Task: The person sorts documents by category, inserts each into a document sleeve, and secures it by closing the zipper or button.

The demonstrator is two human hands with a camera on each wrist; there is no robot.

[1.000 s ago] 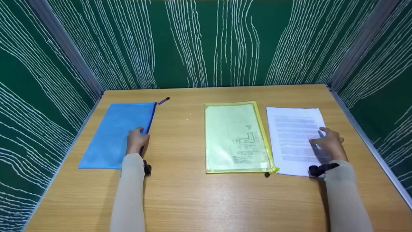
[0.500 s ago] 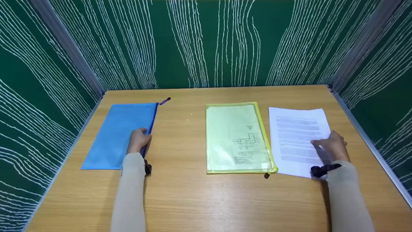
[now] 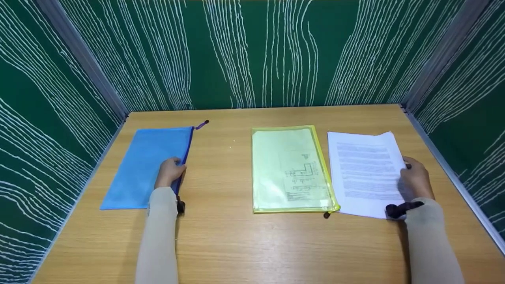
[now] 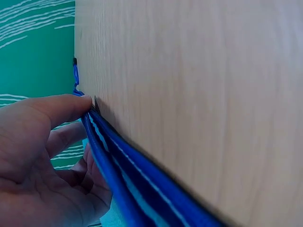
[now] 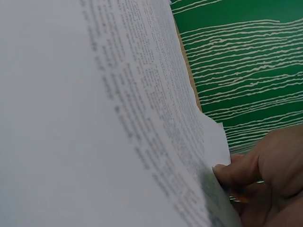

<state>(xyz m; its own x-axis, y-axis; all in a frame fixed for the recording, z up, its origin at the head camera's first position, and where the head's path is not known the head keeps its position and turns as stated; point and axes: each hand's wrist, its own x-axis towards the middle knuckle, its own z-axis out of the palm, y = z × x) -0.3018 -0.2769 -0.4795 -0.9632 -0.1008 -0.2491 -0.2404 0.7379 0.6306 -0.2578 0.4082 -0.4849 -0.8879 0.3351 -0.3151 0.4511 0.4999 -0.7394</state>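
Observation:
A blue zip document pouch (image 3: pixel 152 157) lies at the left of the table. My left hand (image 3: pixel 169 172) pinches its right, zipped edge. In the left wrist view the thumb (image 4: pixel 71 106) presses on that edge, and the blue pouch's mouth (image 4: pixel 137 179) gapes a little below it. At the right lie white printed sheets (image 3: pixel 363 169). Their right edge is pinched by my right hand (image 3: pixel 417 178), with the thumb (image 5: pixel 236 171) on top and fingers behind. The sheets bend upward along that side.
Between the hands lies a yellow zip pouch (image 3: pixel 272 157) with a printed drawing inside, its lower right corner at the sheets' left edge. Green panels (image 3: pixel 276 51) with white wavy lines enclose the wooden table (image 3: pixel 221 244) at the back and sides.
My right hand has moved slightly right, from over the sheets to their right edge, which it now grips and lifts. The left hand and blue pouch have shifted very little.

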